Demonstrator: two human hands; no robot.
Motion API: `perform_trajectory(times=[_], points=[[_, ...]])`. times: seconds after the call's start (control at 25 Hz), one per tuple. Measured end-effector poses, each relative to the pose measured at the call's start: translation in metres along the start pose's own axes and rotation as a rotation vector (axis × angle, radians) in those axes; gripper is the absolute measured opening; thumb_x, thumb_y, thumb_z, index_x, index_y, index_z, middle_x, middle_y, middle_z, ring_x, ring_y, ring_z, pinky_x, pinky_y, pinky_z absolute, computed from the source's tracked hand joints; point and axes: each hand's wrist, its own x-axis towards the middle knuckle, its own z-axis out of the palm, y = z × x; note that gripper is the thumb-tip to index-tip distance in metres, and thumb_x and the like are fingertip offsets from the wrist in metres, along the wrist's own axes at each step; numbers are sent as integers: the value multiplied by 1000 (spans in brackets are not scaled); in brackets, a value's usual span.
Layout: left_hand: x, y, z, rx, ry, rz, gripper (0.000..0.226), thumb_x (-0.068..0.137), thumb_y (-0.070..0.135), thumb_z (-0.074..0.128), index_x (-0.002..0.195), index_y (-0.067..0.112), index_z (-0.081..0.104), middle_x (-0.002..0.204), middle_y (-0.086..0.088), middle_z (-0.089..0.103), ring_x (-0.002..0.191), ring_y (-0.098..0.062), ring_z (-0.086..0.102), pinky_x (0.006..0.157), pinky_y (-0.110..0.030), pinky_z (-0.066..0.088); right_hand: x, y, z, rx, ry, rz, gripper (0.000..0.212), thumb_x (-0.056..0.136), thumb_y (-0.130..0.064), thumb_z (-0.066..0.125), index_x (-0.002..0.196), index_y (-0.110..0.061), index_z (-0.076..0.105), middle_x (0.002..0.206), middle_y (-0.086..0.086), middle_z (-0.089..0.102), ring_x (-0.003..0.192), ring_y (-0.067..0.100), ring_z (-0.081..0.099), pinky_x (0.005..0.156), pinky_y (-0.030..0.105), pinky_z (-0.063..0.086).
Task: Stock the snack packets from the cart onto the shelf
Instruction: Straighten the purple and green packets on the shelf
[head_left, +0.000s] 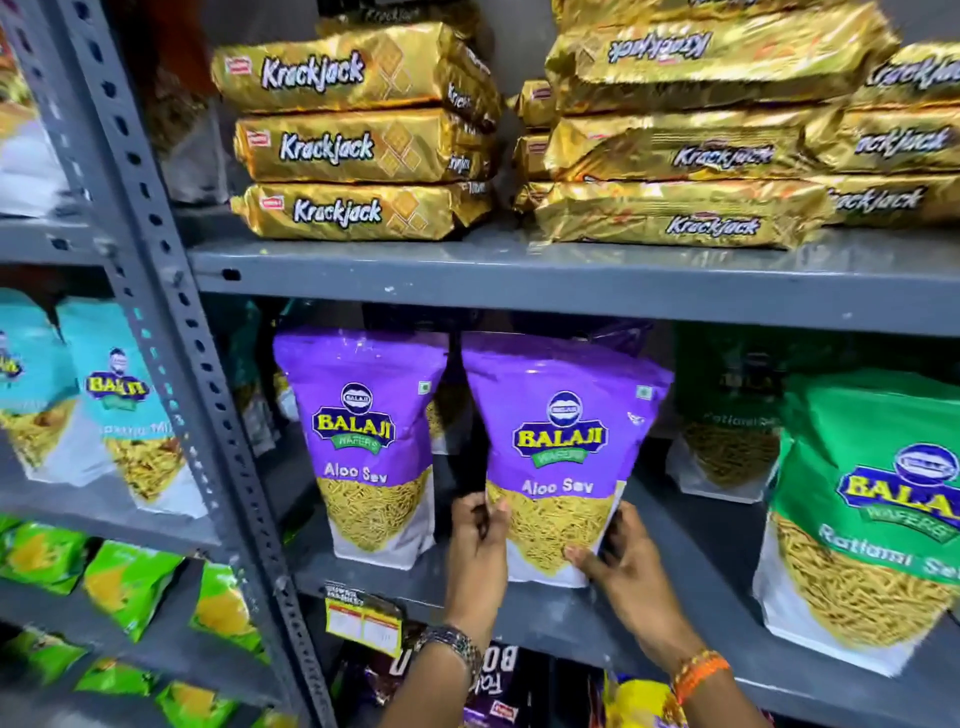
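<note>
A purple Aloo Sev packet stands upright on the grey middle shelf. My left hand grips its lower left edge. My right hand holds its lower right corner, thumb across the front. A second purple Aloo Sev packet stands just to its left, apart from both hands. More purple packets are partly hidden behind these two. The cart is out of view.
Gold Krackjack packs are stacked on the shelf above. A green Ratlami Sev packet stands to the right, another behind it. A slotted grey upright divides off the left bay holding teal packets and green packets. A price tag hangs below.
</note>
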Motion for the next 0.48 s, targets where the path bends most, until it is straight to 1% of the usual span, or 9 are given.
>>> perform_trajectory(times=[0.12,0.16,0.24,0.28,0.32,0.36,0.4,0.48], points=[[1,-4,8,-10,15,-4,14,96,29,63,107,22,56,98,0,71,91,-17,64,86,-31,49,-1,1,-10,-26,12,6,52,79,1,77,123,-19,56,122,1,73,114,17,70,87,22,57],[1,-6,9,-36,18,-6,18,94,33,65,107,22,57,100,-2,72,92,-18,65,88,-33,51,-1,1,-13,-31,7,13,52,79,0,77,123,-20,56,122,1,73,114,17,69,87,23,57],[1,-11,10,-69,20,-16,36,83,49,66,108,24,58,104,-4,74,94,-19,68,91,-37,52,-3,0,-15,-38,1,15,53,80,0,77,124,-19,55,123,2,72,115,18,69,88,24,58],[1,-13,9,-80,23,-22,45,76,56,65,107,25,58,104,-3,75,94,-18,69,90,-36,53,-5,-2,-15,-39,-6,11,53,81,-1,77,125,-19,54,123,3,72,115,18,69,88,24,58],[0,-14,9,-85,27,-23,48,72,60,64,107,26,58,103,-2,75,94,-17,69,89,-35,54,-6,-4,-14,-38,-14,6,53,81,0,77,125,-19,54,123,3,72,115,19,69,88,24,58],[0,-13,8,-83,26,-23,47,73,58,64,107,27,58,102,-1,74,93,-17,69,88,-33,53,-7,-8,-12,-36,-21,9,52,81,1,76,125,-18,54,123,3,72,115,19,69,88,24,57],[1,-12,7,-90,23,-15,40,78,52,67,108,26,57,102,-2,73,94,-17,68,88,-32,53,-8,-12,-11,-32,-23,24,53,81,3,76,125,-16,53,123,4,72,116,21,68,88,24,57],[0,-9,4,-150,36,9,24,91,29,68,110,23,55,106,-4,70,96,-16,65,91,-31,50,-13,-24,-11,-27,-26,58,59,79,7,75,129,-13,50,124,4,71,119,21,66,90,24,56]])
